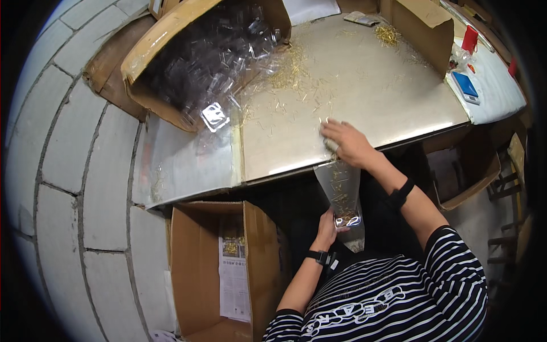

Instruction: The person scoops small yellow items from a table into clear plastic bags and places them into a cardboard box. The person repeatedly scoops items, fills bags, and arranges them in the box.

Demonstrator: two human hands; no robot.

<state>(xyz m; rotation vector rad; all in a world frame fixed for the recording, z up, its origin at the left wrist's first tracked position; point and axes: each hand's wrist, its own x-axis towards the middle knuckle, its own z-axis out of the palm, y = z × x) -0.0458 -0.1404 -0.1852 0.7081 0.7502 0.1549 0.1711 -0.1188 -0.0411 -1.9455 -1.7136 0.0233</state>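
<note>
My left hand [326,229] is closed round the side of a small clear plastic box [348,221], held low in front of my body. Small gold-coloured pieces lie inside the box. Above it, a translucent plastic chute [339,183] slopes down from the table's front edge, with more thin gold pieces in it. At the top of that chute my right hand [350,143] rests over the table edge, fingers stretched to the left. Something pale wraps or sits by one finger; what lies under the palm is hidden. Loose gold pins [290,71] are scattered across the table [364,97].
A large cardboard box [165,45] full of clear plastic boxes [228,62] lies tipped at the back left. Below the table's left part stands an open carton [196,279] with packed pieces. A blue-topped scale [466,85] sits at the right, near a gold pile [387,35].
</note>
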